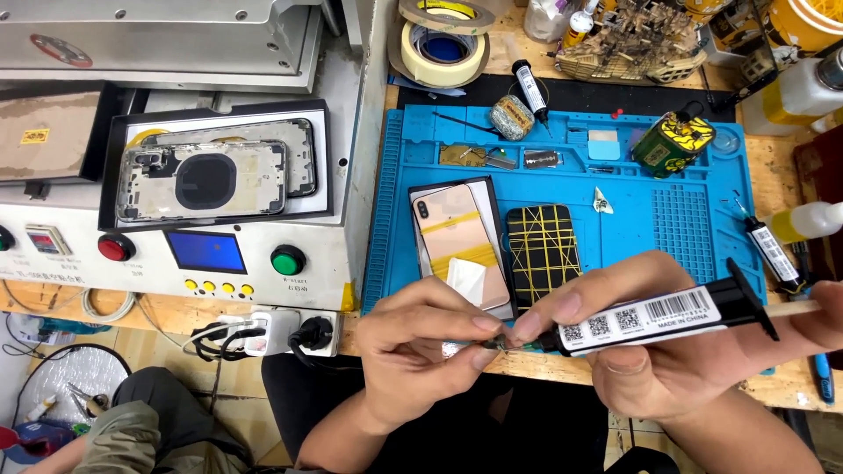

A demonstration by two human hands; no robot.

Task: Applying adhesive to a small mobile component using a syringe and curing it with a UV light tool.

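- The left hand (421, 347) pinches its fingers (481, 325) shut on the small metal tip (497, 341) of the syringe, just above the wooden bench (158, 314) edge.
- The black glue syringe with a white label (654, 316) lies nearly level, long axis running rightward and slightly up.
- The right hand (676, 364) grips its barrel, fingers clenched around it.

Bright even overhead light, sharp, slight wide-angle edge distortion.

White coded label (645, 318) wraps the black syringe; blue screen (206, 251) on machine.
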